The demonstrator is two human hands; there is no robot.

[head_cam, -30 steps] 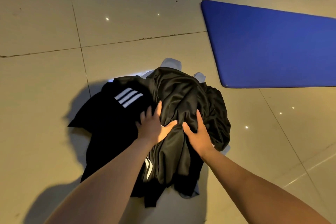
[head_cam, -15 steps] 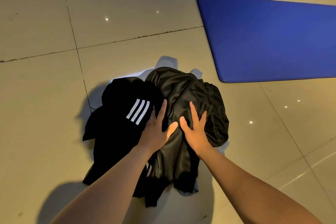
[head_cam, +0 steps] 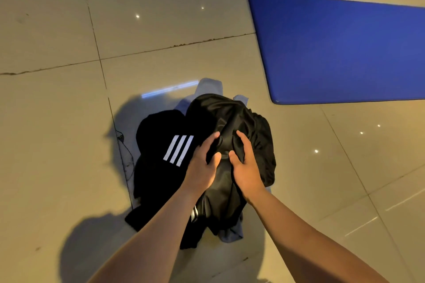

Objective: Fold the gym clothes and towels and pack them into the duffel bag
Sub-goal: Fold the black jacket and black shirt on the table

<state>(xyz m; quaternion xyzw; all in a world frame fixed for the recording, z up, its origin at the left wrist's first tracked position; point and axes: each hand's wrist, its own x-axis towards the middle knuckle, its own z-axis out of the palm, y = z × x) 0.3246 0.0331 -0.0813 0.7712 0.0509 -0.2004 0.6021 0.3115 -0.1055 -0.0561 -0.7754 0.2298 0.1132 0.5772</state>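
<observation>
A heap of gym clothes lies on the tiled floor. On top is a crumpled shiny black garment. To its left sits a matte black garment with three white stripes. A pale grey-blue cloth peeks out under the heap at the far side and at the near edge. My left hand and my right hand are side by side on the shiny black garment, fingers and thumbs curled and gripping a fold of its fabric between them. No duffel bag is in view.
A blue exercise mat lies flat on the floor to the far right of the heap. Beige floor tiles with dark grout lines surround the clothes. My shadow falls on the floor at the near left.
The striped black garment has bunched up into a smaller lump toward the heap. Both hands went from lying flat on the shiny garment to gripping a fold of it.
</observation>
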